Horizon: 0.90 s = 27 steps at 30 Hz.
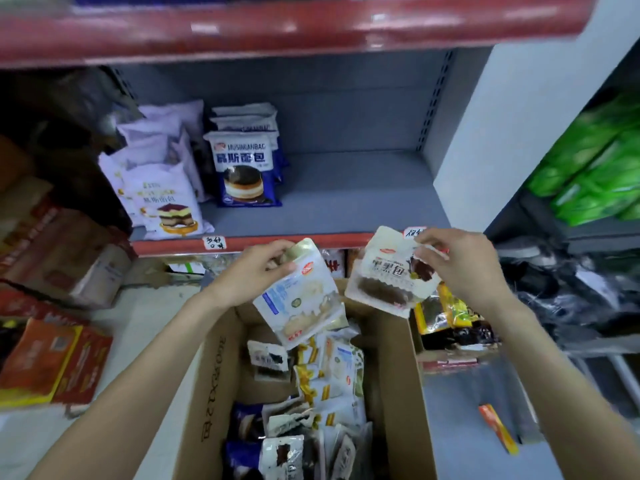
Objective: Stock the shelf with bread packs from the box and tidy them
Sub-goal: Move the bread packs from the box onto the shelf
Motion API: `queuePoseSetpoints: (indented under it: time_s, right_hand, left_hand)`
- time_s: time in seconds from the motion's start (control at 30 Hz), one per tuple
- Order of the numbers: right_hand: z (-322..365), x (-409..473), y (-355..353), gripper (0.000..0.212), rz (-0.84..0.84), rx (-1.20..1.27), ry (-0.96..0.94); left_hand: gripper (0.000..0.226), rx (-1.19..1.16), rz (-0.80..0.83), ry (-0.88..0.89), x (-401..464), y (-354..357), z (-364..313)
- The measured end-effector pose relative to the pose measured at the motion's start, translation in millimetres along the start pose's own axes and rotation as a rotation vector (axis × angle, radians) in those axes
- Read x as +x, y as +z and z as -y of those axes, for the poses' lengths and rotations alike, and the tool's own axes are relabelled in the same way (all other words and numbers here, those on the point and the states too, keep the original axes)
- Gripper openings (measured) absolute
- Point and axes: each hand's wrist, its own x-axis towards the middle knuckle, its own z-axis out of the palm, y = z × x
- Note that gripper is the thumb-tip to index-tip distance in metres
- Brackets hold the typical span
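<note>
My left hand (pixel 254 273) grips the top of a pale bread pack with a blue label (pixel 301 299), held above the open cardboard box (pixel 214 372). My right hand (pixel 460 268) pinches the top corner of a white bread pack with dark bread (pixel 388 275), just under the shelf's red front edge. Several more bread packs (pixel 311 403) lie loose in the box. On the grey shelf (pixel 346 188), a stack of blue-and-white packs (pixel 246 168) and a row of lilac packs (pixel 162 192) stand at the left. The shelf's right half is bare.
Brown cartons (pixel 62 251) and red-orange packets (pixel 48 362) sit on the floor at left. A second box with yellow packs (pixel 450 320) is right of the main box. Green bags (pixel 595 161) fill a side shelf at right. An orange wrapper (pixel 498 427) lies on the floor.
</note>
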Motion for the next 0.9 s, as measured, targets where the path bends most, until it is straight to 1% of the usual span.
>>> queuePoseSetpoints:
  time_s: [0.07,0.17,0.23,0.3,0.37,0.47,0.53,0.57,0.63,0.73,0.8,0.9]
  right_hand:
    - [0,14,-13,0.012,-0.129,-0.096,-0.074]
    - [-6,36,-32,0.008,-0.259,-0.183,-0.192]
    - [-14,51,-41,0.012,-0.274,-0.253,-0.218]
    - [-24,67,-45,0.017,-0.249,-0.284,-0.204]
    - [-34,83,-45,0.015,-0.218,-0.237,-0.167]
    - [-47,107,-40,0.010,-0.181,-0.128,-0.091]
    - [-59,124,-30,0.011,-0.188,-0.086,-0.037]
    - [-67,133,-25,0.012,-0.197,-0.088,-0.011]
    - [-82,150,-13,0.016,-0.232,-0.072,0.045]
    - [-105,169,5,0.019,-0.289,0.016,0.090]
    - [-118,182,15,0.018,-0.295,0.051,0.107]
    - [-126,201,28,0.017,-0.300,0.025,0.099]
  left_hand:
    - [0.024,0.188,-0.068,0.044,11,-9,-20]
    - [0.021,0.457,-0.319,0.105,33,-17,-51]
    - [0.021,0.549,-0.495,0.163,53,-18,-66]
    - [0.021,0.593,-0.604,0.186,78,-15,-76]
    - [0.019,0.584,-0.685,0.173,107,-11,-79]
    - [0.017,0.537,-0.710,0.167,153,-2,-77]
    - [0.020,0.502,-0.713,0.125,187,4,-68]
    - [0.022,0.478,-0.705,0.081,206,7,-62]
    - [0.024,0.417,-0.637,-0.040,242,15,-51]
    - [0.027,0.417,-0.570,-0.168,282,27,-42]
    - [0.027,0.437,-0.592,-0.156,303,34,-40]
    - [0.025,0.552,-0.677,-0.030,324,39,-43]
